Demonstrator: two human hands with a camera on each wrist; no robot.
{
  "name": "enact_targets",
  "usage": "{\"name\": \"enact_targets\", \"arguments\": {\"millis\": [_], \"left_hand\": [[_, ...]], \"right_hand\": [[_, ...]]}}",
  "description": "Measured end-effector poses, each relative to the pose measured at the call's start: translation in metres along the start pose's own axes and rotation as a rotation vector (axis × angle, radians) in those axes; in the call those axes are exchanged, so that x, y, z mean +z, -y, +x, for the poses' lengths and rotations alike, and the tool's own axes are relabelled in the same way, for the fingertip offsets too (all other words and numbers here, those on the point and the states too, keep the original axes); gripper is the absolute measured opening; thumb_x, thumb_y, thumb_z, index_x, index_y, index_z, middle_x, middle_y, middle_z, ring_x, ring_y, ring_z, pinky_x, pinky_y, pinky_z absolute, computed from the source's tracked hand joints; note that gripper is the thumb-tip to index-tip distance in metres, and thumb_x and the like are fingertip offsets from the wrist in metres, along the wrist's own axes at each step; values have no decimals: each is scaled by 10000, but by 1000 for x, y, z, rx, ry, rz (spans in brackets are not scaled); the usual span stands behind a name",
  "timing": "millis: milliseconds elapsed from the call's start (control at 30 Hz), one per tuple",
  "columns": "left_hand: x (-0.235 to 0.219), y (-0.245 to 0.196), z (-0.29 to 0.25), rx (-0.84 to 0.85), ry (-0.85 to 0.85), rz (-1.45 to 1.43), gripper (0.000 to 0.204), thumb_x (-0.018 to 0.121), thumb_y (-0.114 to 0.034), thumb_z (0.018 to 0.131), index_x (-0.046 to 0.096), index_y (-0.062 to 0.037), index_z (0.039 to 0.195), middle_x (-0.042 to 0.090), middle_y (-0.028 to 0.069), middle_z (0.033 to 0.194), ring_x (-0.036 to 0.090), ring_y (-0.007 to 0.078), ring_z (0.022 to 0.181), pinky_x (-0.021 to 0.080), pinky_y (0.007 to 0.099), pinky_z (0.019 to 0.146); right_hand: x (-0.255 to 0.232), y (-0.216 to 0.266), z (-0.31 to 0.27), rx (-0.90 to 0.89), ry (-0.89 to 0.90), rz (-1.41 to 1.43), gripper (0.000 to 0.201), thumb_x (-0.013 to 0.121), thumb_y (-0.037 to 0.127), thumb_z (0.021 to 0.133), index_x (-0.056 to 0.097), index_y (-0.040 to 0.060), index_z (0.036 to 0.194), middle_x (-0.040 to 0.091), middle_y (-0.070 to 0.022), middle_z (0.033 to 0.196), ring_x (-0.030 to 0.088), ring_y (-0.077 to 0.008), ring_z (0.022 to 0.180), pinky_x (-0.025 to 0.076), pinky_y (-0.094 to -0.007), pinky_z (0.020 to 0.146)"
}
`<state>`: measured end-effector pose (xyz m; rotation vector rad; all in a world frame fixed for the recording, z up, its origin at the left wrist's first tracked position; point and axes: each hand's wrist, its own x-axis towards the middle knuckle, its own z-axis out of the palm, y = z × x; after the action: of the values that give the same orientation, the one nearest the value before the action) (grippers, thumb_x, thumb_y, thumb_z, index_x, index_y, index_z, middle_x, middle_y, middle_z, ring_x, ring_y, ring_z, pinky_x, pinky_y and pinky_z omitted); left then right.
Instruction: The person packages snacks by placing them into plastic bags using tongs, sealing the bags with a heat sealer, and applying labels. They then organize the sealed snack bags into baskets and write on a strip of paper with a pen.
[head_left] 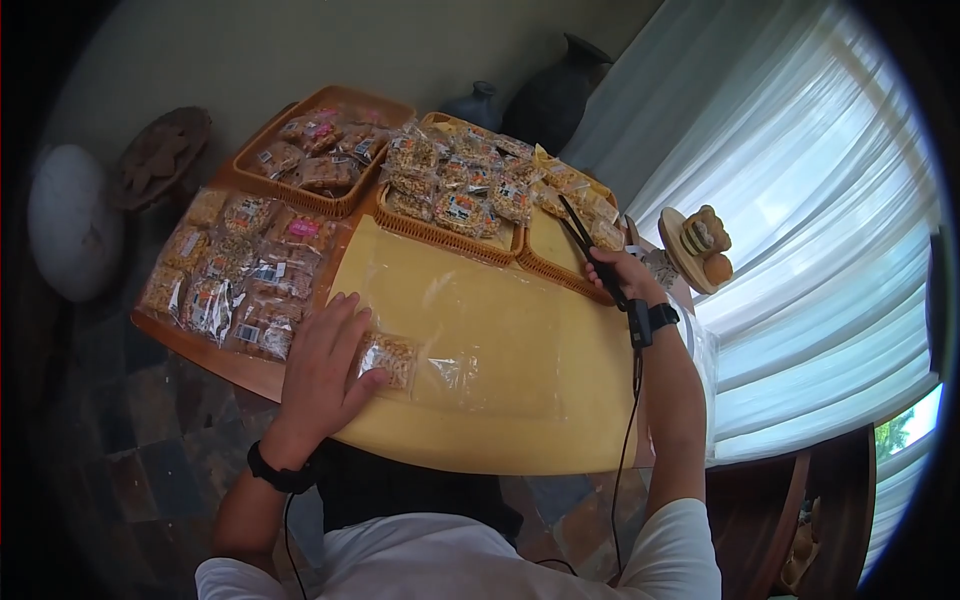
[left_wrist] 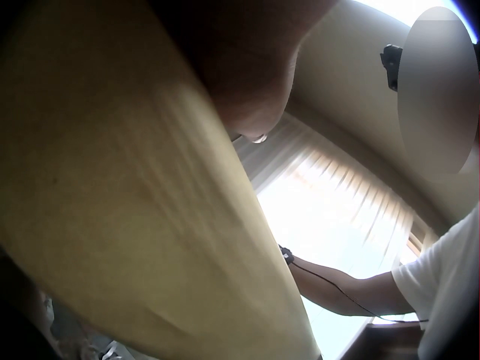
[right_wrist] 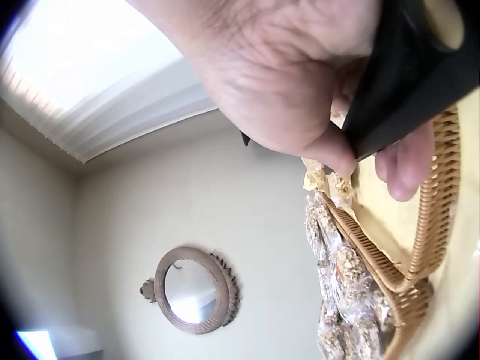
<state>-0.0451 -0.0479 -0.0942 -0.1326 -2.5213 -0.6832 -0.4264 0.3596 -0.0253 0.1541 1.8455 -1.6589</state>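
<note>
My right hand (head_left: 630, 276) grips black tongs (head_left: 578, 232), their tips over the right wicker basket (head_left: 560, 268), close to packaged snacks (head_left: 606, 234) in it. In the right wrist view, thumb and fingers close round the black tongs (right_wrist: 409, 82). On the yellow table covering (head_left: 500, 440), my left hand (head_left: 325, 362) lies with its fingers stretched out. Its thumb is at the edge of a grain snack piece (head_left: 390, 362), which sits at the left end of a large clear plastic bag (head_left: 490, 345) spread flat. The left wrist view shows mostly the yellow covering (left_wrist: 150, 210).
Packaged snacks (head_left: 235, 265) lie in rows at the table's left. Behind them stands a basket of pink-labelled packs (head_left: 320, 150); a middle basket (head_left: 470, 240) is heaped with grain packs (head_left: 460, 180). Dark vases (head_left: 560, 95) stand behind; a wooden stand (head_left: 690, 255) is at the right.
</note>
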Motion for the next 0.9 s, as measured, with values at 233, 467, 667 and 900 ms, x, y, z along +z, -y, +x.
{"name": "enact_targets", "arguments": {"millis": [233, 467, 667, 900], "left_hand": [[3, 0, 0, 10, 5, -16, 719, 619, -558, 1027, 576, 13, 1462, 525, 256, 1568, 482, 461, 1470, 360, 590, 1210], [5, -1, 1, 48, 46, 71, 764, 571, -598, 1041, 548, 10, 1502, 504, 244, 1594, 479, 468, 1473, 366, 571, 1209], [6, -3, 3, 51, 98, 101, 775, 605, -567, 1028, 520, 12, 1536, 487, 247, 1613, 461, 478, 1488, 342, 594, 1225], [5, -7, 7, 44, 176, 128, 737, 673, -477, 999, 507, -44, 1572, 432, 224, 1669, 406, 423, 1550, 331, 579, 1251]], "right_hand": [[-8, -30, -40, -83, -18, -37, 190, 700, 218, 1064, 665, 32, 1080, 683, -52, 865, 660, -143, 679, 586, -258, 595], [3, -85, -151, -192, -19, -15, 210, 667, 229, 1085, 658, 19, 1104, 677, -47, 812, 649, -126, 615, 534, -257, 551], [-5, -143, -255, -117, -46, 33, 213, 674, 228, 1076, 662, 16, 1083, 688, -46, 781, 657, -129, 570, 538, -261, 531], [11, -171, -266, 82, 18, 0, 181, 689, 200, 1063, 664, 21, 1042, 700, -64, 786, 668, -151, 579, 543, -270, 538]]}}
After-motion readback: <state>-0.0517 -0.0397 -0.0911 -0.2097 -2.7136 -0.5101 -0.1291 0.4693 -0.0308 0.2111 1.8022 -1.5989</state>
